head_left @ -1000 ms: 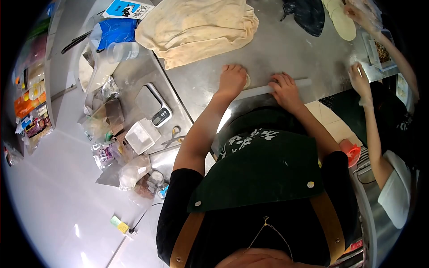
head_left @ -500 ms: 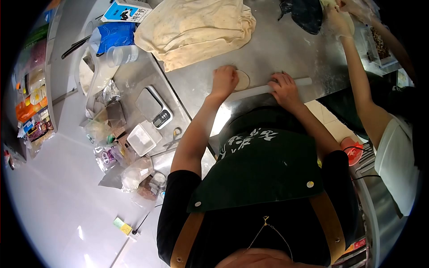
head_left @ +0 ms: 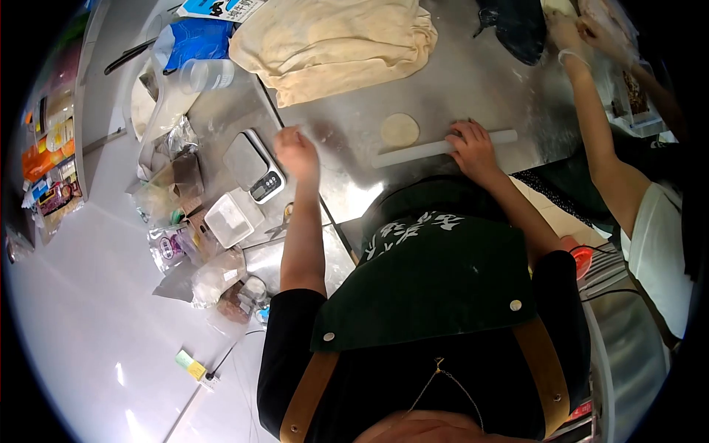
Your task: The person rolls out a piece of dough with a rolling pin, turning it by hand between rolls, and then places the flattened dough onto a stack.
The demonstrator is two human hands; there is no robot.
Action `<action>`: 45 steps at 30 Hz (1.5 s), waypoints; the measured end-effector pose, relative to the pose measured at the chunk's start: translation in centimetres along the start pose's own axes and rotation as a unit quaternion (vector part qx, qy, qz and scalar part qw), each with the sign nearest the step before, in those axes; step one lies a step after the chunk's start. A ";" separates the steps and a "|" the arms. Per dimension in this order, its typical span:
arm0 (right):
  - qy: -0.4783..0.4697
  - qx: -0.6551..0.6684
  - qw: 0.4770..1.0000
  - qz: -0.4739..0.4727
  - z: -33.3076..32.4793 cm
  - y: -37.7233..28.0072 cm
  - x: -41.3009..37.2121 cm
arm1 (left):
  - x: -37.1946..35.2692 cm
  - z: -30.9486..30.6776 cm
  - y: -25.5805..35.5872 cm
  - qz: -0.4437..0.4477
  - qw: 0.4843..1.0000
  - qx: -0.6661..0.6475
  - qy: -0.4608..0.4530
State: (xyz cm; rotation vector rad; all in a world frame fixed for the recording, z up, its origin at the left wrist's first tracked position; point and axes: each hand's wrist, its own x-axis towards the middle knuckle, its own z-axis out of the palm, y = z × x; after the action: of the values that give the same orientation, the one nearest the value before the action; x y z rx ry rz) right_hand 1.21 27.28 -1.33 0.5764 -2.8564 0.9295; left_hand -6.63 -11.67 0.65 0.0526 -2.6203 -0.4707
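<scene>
A flat round piece of dough (head_left: 400,130) lies on the steel table. Just below it a white rolling pin (head_left: 413,154) rests slantwise, and my right hand (head_left: 473,148) lies over its right part with the fingers bent round it. My left hand (head_left: 297,151) is up to the left, away from the dough, beside the white kitchen scale (head_left: 255,166). Motion blurs its fingers, so whether they hold anything is unclear. A cream cloth (head_left: 332,52) covers something behind the dough.
A clear plastic cup (head_left: 207,74), a blue bag (head_left: 198,43), a white tray (head_left: 230,221) and scissors (head_left: 281,221) are at the left. A co-worker's hands (head_left: 572,37) work at the upper right, near a dark cloth (head_left: 515,28) and a container of filling (head_left: 634,96).
My left hand has left the dough and moved left toward the scale. The dough disc now shows whole. My right hand stays on the rolling pin. The view has shifted slightly.
</scene>
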 end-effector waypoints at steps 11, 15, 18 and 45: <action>-0.019 -0.049 0.999 -0.010 0.4 -0.9 2.5 | -2.3 4.1 10.8 0.114 0.980 -0.098 -0.132; -0.005 -0.040 0.999 0.017 1.0 -1.3 2.9 | -2.8 5.7 11.9 0.113 0.983 -0.070 -0.128; 0.013 -0.096 0.992 0.085 2.6 -1.4 4.4 | -3.9 6.5 11.5 0.118 0.984 -0.070 -0.113; 0.017 -0.073 0.997 0.031 3.1 0.1 4.8 | -3.9 7.8 10.8 0.119 0.980 -0.107 -0.122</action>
State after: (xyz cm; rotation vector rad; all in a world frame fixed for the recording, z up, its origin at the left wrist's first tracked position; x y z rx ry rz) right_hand -3.17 24.00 -2.96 0.4544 -2.8946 0.7240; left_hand -6.30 1.47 -3.90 -0.4072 -2.7451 -0.7072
